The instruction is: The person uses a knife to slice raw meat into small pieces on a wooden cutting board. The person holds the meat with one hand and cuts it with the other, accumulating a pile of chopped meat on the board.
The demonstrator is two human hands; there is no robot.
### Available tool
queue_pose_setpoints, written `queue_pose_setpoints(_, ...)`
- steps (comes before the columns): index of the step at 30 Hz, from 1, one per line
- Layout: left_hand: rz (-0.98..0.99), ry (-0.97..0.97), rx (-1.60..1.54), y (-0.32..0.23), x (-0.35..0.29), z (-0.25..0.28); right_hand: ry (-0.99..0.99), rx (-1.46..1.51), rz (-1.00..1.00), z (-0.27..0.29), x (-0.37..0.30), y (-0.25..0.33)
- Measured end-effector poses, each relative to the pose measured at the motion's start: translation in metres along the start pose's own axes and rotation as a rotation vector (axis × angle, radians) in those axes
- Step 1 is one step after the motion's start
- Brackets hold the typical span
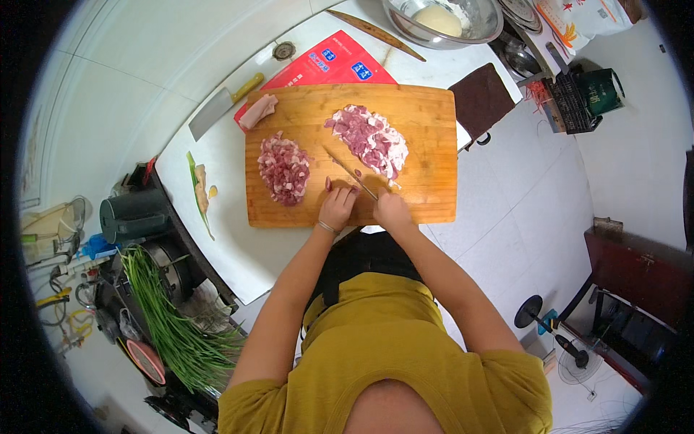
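Observation:
A kitchen knife point(350, 171) slants across the wooden cutting board point(426, 152), its handle gripped in my right hand point(392, 212) near the board's front edge. Just left of the blade, my left hand point(337, 207) has its fingers curled down on a small piece of raw meat, mostly hidden under the fingertips. Another meat scrap point(328, 184) lies by those fingers. A pile of diced meat point(284, 169) sits on the board's left, and a heap of sliced meat point(369, 142) lies beyond the knife. A pale slab of fat or skin point(259, 111) rests at the far left corner.
Behind the board lie a cleaver point(220, 110), a red plastic sheet point(332, 65) and a wooden stick point(376, 35). A metal bowl with dough point(437, 20) stands at the back right. Ginger point(201, 184) is on the white table at left; green stalks point(170, 318) lie below it.

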State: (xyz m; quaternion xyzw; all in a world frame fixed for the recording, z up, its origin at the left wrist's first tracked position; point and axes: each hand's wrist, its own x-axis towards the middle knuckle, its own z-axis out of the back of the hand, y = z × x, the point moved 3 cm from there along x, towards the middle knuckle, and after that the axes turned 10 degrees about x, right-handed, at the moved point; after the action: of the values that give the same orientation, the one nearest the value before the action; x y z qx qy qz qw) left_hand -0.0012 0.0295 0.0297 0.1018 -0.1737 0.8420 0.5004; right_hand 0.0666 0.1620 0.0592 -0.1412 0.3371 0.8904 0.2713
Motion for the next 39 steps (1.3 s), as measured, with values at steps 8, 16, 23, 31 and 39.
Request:
queue_pose_setpoints(8,-0.035,-0.02,-0.018,0.005,-0.007,-0.014,0.083,-0.067,-0.006,-0.012,-0.016,-0.004)
queue_pose_setpoints(16,-0.058,0.029,0.034,0.007,-0.007,-0.012,0.129,-0.06,-0.051,-0.017,-0.006,0.003)
queue_pose_setpoints(23,0.052,0.02,0.043,-0.002,0.0,-0.011,0.045,-0.046,-0.083,-0.003,-0.021,-0.026)
queue_pose_setpoints(31,0.186,-0.012,-0.085,0.004,0.017,-0.004,-0.092,0.031,-0.016,0.02,-0.011,-0.018)
queue_pose_setpoints(39,0.01,0.03,0.024,0.008,0.002,-0.016,0.074,-0.124,-0.053,0.005,-0.017,-0.009)
